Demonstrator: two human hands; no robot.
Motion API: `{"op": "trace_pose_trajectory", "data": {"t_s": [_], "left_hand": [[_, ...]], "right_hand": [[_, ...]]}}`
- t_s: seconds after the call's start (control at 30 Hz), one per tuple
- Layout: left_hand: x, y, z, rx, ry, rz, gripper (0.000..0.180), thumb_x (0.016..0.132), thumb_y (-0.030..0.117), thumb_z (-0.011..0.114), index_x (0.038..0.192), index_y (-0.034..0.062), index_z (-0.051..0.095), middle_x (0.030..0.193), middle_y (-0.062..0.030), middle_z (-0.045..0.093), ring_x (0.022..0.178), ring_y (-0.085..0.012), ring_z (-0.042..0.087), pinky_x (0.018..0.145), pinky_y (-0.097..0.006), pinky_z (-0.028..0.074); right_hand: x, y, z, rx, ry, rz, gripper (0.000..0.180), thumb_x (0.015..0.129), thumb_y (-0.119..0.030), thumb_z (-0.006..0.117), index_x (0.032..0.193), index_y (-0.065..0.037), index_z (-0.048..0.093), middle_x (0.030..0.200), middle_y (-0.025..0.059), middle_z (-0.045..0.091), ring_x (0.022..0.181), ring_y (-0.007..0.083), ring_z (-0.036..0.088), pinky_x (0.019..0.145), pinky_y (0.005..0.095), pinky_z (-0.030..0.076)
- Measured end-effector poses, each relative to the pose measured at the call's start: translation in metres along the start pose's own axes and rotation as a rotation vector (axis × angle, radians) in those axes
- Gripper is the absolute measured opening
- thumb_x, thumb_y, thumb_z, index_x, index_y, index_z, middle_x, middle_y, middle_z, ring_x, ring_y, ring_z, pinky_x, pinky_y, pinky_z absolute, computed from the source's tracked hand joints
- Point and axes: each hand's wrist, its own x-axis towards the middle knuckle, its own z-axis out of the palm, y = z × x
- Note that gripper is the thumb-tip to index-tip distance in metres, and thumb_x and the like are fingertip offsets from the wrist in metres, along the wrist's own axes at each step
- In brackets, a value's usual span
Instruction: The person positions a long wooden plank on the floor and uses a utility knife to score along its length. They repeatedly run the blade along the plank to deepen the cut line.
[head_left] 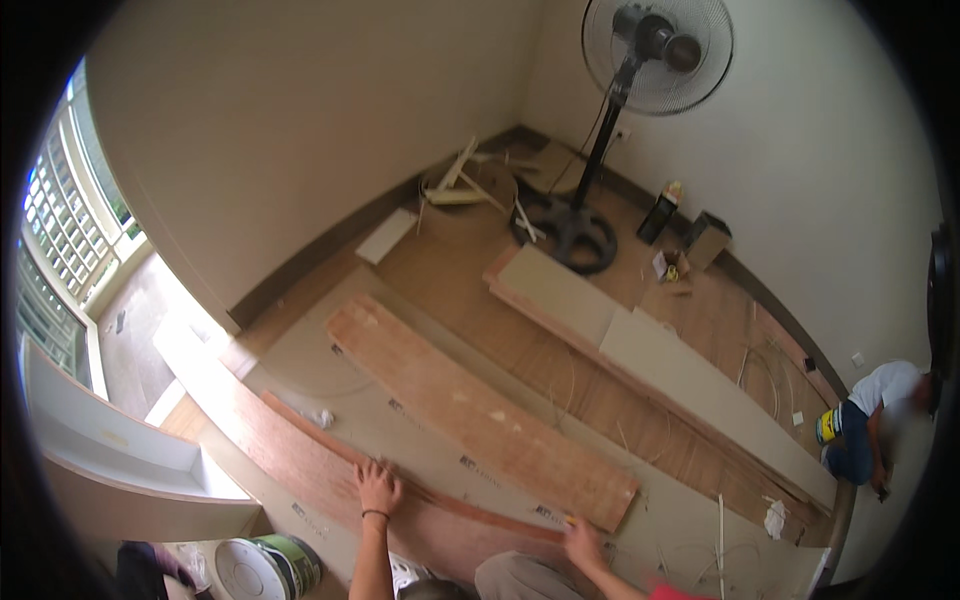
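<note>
A long reddish plywood strip (440, 530) lies across in front of me, close to my knees. My left hand (380, 488), a dark band round its wrist, presses down on the strip near its far edge with fingers spread. At the strip's right end is my right hand (584, 546), its fingers curled; a small yellow-orange spot shows at the fingertips, too small to name. Just beyond, a second plywood board (480, 410) lies flat on the brown protective sheet (400, 420). A narrow, darker strip edge (310, 425) runs along the far side of the board under my left hand.
Farther right lies a stack of long pale-topped boards (640, 345). A black pedestal fan (580, 225) stands near the corner beside wood offcuts (462, 185). A bucket (268, 568) and a white cabinet (130, 440) are at my left. Another person (865, 430) crouches by the right wall.
</note>
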Motion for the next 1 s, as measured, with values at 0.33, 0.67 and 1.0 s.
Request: {"op": "trace_pose_trajectory", "data": {"t_s": [0.33,0.67,1.0], "left_hand": [[-0.038,0.05,0.011,-0.093,-0.231,0.009,0.049,0.084,0.051,0.059,0.125,0.0267,0.064,0.142,-0.0107,0.047,0.138,-0.0358,0.031,0.115,-0.063,0.011],[-0.029,0.061,0.02,0.061,-0.424,-0.027,0.042,0.1,0.052,0.04,0.14,0.0445,0.048,0.159,-0.0047,0.026,0.147,-0.0358,0.016,0.116,-0.061,0.0],[-0.024,0.078,-0.005,-0.18,-0.241,-0.036,0.03,0.095,0.045,0.056,0.105,0.0249,0.075,0.14,-0.003,0.052,0.14,-0.0327,0.029,0.114,-0.062,0.002]], "right_hand": [[-0.015,0.298,0.021,0.389,0.75,0.712,0.029,0.1,-0.015,0.044,0.124,-0.003,0.05,0.122,0.0139,0.053,0.107,0.0242,0.054,0.092,0.0387,0.043],[-0.044,0.235,0.054,-0.041,0.535,0.414,0.042,0.098,-0.024,0.055,0.127,0.005,0.045,0.125,0.0278,0.048,0.12,0.0449,0.044,0.101,0.0502,0.037],[-0.062,0.171,0.021,0.276,0.302,0.383,0.061,0.102,-0.035,0.047,0.141,0.01,0.031,0.134,0.0324,0.047,0.127,0.0439,0.046,0.105,0.0447,0.035]]}}
